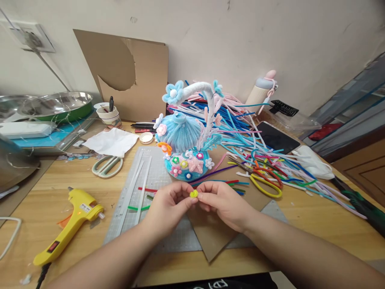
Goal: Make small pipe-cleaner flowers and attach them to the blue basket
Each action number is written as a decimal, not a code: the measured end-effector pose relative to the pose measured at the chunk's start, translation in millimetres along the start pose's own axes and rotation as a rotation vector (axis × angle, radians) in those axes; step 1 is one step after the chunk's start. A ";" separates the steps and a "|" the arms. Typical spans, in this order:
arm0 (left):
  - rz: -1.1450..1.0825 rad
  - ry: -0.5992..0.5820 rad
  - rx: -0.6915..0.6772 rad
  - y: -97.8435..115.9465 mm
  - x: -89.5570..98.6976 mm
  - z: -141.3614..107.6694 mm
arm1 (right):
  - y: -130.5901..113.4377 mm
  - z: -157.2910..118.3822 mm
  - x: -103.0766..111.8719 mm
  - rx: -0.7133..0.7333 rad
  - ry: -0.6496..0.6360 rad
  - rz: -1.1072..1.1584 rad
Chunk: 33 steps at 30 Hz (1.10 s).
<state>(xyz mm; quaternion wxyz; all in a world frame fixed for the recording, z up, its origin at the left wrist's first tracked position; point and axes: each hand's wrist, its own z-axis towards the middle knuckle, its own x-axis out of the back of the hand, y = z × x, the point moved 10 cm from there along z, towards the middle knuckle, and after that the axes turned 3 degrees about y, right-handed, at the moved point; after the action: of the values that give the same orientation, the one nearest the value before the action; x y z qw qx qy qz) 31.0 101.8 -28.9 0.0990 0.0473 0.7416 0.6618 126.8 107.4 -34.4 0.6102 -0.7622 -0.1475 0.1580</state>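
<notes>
Between their fingertips, my left hand [173,202] and my right hand [222,202] pinch a small yellow pipe-cleaner piece [194,194], bent into a compact loopy shape. Both hands hover over a piece of brown cardboard [209,241] on a grey cutting mat [177,241]. Just beyond them stands a blue pipe-cleaner craft [182,134] with a ribbed dome, a curved white stem and several small flowers. A pink star [196,165] decorates its base. Short coloured pipe cleaners lie around the hands, including a green one [138,208].
A yellow glue gun [76,218] lies at left, with clear glue sticks [143,188] on the mat. White-handled scissors [107,166] rest near a tissue [111,141]. At right are yellow-handled scissors [266,185], orange-handled pliers [267,174], a pipe-cleaner pile [237,116] and a bottle [258,94].
</notes>
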 end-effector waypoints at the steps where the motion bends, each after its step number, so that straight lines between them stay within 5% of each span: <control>1: -0.035 -0.024 0.038 -3.4 -1.0 1.3 | -3.7 0.7 1.1 0.027 -0.010 -0.020; 7: -0.211 -0.222 0.238 -16.6 -17.0 -1.8 | -44.0 -4.8 10.3 0.354 0.013 -0.307; 11: -0.309 -0.278 0.264 -14.8 -23.6 -6.8 | -48.4 -10.5 1.3 0.436 -0.056 -0.396; 19: -0.356 -0.235 0.261 -15.5 -20.4 -5.3 | -73.2 -35.3 -8.5 0.841 0.066 -0.697; 30: -0.233 -0.187 0.228 -21.3 -12.6 -0.5 | -75.4 -47.7 -17.5 1.036 0.069 -0.894; 33: -0.188 -0.188 0.221 -19.8 -12.3 0.1 | -72.8 -40.6 -15.4 0.945 0.026 -0.800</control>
<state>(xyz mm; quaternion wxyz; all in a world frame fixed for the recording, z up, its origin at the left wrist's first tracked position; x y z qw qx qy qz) 44.2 97.0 -47.5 0.2238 0.0501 0.7985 0.5567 127.5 80.5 45.9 0.8956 -0.2970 -0.3283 -0.0443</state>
